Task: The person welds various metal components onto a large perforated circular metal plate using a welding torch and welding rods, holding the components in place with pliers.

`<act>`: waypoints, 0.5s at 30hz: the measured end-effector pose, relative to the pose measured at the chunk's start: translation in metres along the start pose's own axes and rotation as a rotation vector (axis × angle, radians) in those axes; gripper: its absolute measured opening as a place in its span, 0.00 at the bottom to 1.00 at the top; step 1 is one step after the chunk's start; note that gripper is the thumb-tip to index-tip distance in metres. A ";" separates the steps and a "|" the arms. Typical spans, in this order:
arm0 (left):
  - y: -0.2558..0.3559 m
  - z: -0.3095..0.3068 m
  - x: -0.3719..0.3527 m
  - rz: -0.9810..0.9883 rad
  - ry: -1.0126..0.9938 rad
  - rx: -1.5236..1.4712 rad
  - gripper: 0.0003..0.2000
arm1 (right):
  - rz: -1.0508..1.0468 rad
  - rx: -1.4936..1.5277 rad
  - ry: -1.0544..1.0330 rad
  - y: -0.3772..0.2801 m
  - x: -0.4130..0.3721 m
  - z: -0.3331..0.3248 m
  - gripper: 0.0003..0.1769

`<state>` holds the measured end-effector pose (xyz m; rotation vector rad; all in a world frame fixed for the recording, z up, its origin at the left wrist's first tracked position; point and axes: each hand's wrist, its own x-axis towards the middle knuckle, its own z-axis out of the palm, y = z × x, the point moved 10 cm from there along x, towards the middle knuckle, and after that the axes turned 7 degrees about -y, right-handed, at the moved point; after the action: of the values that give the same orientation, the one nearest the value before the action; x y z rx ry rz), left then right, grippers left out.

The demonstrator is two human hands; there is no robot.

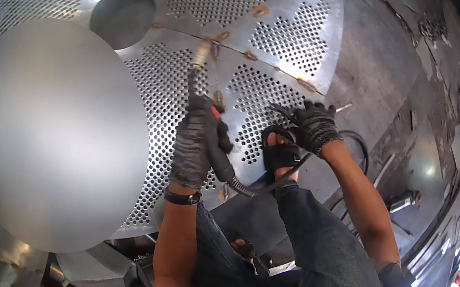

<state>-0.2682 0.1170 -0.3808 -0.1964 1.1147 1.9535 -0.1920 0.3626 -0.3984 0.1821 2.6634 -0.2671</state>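
Note:
My left hand [190,141], in a grey knitted glove, is wrapped round the handle of a welding torch [219,160]. The torch's nozzle [201,57] points away from me, over a perforated metal plate [233,52] near a brown-edged weld spot on a seam. My gloved right hand [317,126] is closed round a dark plier-like tool [282,113], its tips over the plate's near right part. Most of that tool is hidden in the glove. A black cable [268,187] runs from the torch handle toward the right, below my right hand.
A large smooth grey oval [55,136] covers the plate's left part. A round dark opening [124,17] lies at the far side. My sandalled foot [281,150] rests on the plate's near edge. Metal sheets [374,58] cover the floor at right; metal parts [96,272] lie at lower left.

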 end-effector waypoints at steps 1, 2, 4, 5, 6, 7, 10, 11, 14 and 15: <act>0.001 0.001 0.001 0.073 0.012 -0.007 0.21 | -0.012 0.037 0.079 -0.007 -0.006 -0.017 0.33; 0.000 0.006 0.001 0.141 0.021 -0.020 0.21 | -0.027 0.074 0.157 -0.014 -0.012 -0.034 0.40; -0.002 0.042 0.000 0.148 0.029 -0.333 0.19 | -0.207 0.862 0.164 -0.035 -0.021 -0.052 0.46; 0.020 0.059 -0.002 0.367 0.015 0.288 0.18 | -0.141 1.295 -0.066 -0.049 -0.011 -0.019 0.52; 0.018 0.067 -0.004 0.356 -0.011 0.588 0.18 | -0.155 1.449 -0.146 -0.068 -0.020 -0.038 0.54; 0.015 0.075 -0.007 0.362 -0.026 0.913 0.18 | -0.110 1.204 -0.068 -0.072 -0.020 -0.058 0.52; -0.059 0.066 -0.002 0.501 -0.161 2.017 0.21 | -0.116 0.987 0.140 -0.059 -0.009 -0.050 0.49; -0.092 0.058 0.001 0.549 -0.227 2.425 0.22 | -0.173 1.010 0.284 -0.052 -0.009 -0.051 0.47; -0.111 0.067 -0.004 0.767 -0.353 2.104 0.23 | -0.003 1.060 0.290 -0.016 -0.017 -0.042 0.49; -0.116 0.070 0.000 0.772 -0.400 1.890 0.24 | 0.088 1.070 0.213 -0.004 -0.016 -0.041 0.46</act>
<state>-0.1640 0.1977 -0.4131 1.6771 2.3413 0.5790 -0.1965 0.3659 -0.3548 0.6708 2.4007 -1.6836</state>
